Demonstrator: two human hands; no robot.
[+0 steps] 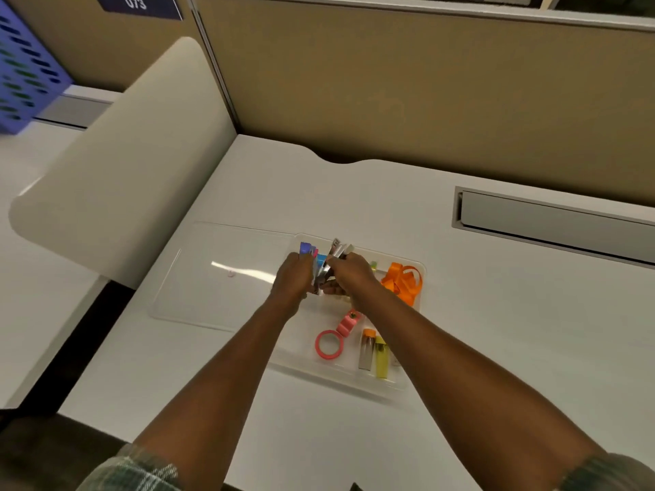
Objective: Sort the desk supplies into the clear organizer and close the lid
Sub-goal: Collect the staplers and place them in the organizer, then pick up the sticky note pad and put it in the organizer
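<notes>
The clear organizer point(407, 382) lies on the white desk, its lid point(212, 278) folded open flat to the left. Over its far compartments my left hand point(292, 278) and my right hand point(349, 274) meet, both closed around a bundle of markers point(320, 260) with purple, pink, blue and silvery ends. Inside the organizer are an orange ribbon point(402, 281) at the far right, a pink tape roll point(329, 344), a pink ribbon spool point(349, 322), and two small bottles, one with an orange cap point(367, 350) and one yellow point(381, 356).
A beige partition wall point(425, 93) backs the desk. A grey cable tray slot point(553, 225) is recessed at the right. A curved cream divider point(134, 164) stands to the left, with a blue perforated bin point(21, 65) beyond it.
</notes>
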